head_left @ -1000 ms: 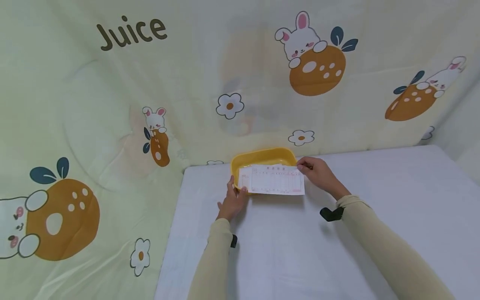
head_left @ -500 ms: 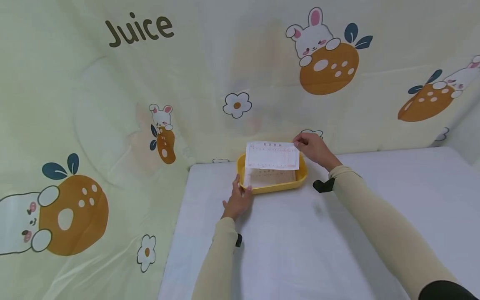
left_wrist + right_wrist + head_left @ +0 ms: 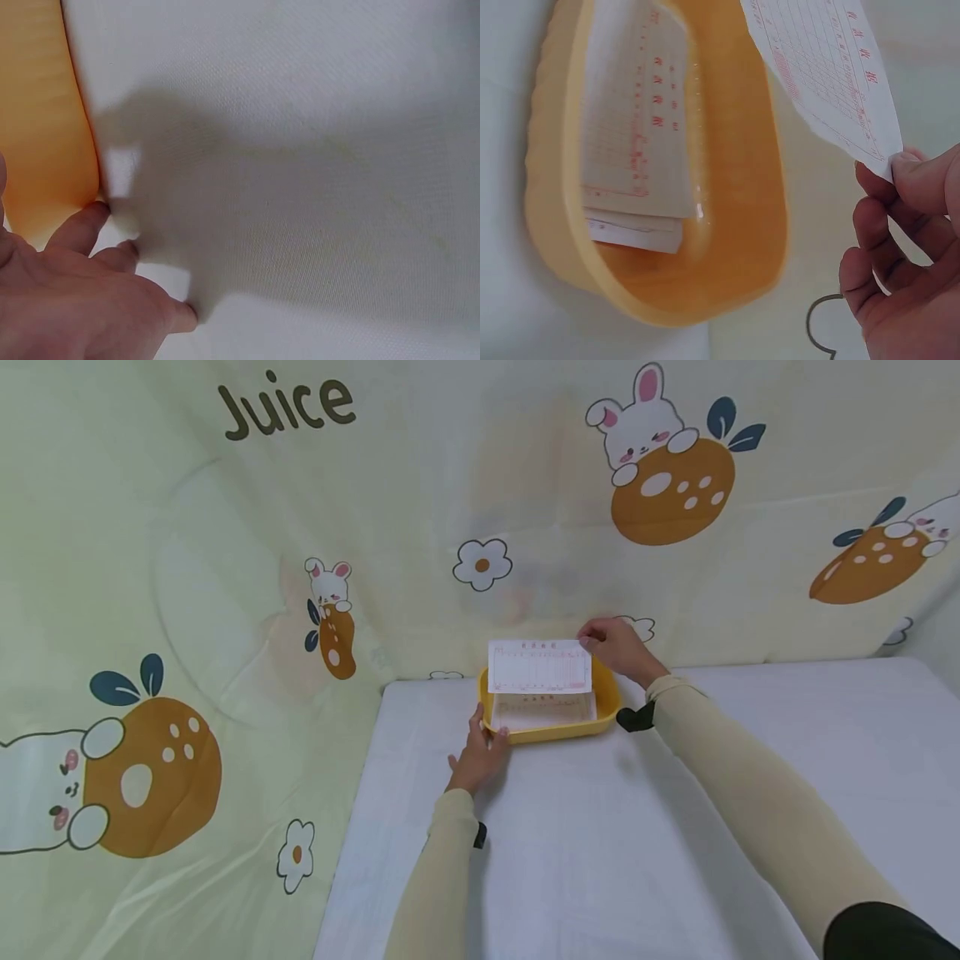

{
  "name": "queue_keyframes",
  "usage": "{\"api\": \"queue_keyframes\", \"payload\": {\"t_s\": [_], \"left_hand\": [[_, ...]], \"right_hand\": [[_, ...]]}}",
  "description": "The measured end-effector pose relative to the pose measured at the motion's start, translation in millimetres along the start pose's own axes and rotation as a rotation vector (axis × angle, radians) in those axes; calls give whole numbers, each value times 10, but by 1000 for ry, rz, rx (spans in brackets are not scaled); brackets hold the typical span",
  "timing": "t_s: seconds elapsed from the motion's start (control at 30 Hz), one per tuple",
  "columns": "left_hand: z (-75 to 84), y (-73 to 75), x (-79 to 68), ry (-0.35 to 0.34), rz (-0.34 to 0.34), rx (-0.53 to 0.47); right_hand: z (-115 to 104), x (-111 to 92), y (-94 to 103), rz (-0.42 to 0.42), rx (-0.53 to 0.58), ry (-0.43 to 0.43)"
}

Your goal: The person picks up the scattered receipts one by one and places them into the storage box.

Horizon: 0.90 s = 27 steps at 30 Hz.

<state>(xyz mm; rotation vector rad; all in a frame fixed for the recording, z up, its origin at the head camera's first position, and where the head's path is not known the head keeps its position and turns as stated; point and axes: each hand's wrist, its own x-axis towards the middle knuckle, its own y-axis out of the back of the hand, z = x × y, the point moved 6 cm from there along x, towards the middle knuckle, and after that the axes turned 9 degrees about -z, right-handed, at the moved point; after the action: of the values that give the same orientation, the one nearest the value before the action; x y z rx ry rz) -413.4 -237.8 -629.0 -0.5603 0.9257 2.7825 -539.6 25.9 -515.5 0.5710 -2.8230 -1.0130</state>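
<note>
My right hand pinches the top right corner of a white receipt slip printed in red, between thumb and fingertips. The slip hangs tilted above the back part of a yellow plastic tray. Below it, more printed slips lie inside the tray, stacked with their edges uneven, as the right wrist view shows. My left hand holds the tray's front left corner, one finger along the left side and the thumb at the front. In the left wrist view its lower fingers lie by the tray's base.
A white cloth covers the table, and the tray stands near its back edge. Right behind rises a cream curtain printed with rabbits, oranges and flowers.
My right hand has lifted the slip up and back from the tray's front, uncovering the slips inside, then shifted slightly left. My left hand stays at the tray's corner.
</note>
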Motion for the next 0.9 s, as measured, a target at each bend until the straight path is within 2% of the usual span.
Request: {"api": "queue_keyframes", "payload": {"t_s": [0.3,0.57,0.9], "left_hand": [[96,-38,-8,-16,-16,4],[170,-63,-57,-10,-27,-1],[139,136,-23,-17,8,-8]], "right_hand": [[145,-75,-110,-12,-43,22],[307,-263,-200,-20,-59,-48],[315,-261,-255,-36,-184,-80]]}}
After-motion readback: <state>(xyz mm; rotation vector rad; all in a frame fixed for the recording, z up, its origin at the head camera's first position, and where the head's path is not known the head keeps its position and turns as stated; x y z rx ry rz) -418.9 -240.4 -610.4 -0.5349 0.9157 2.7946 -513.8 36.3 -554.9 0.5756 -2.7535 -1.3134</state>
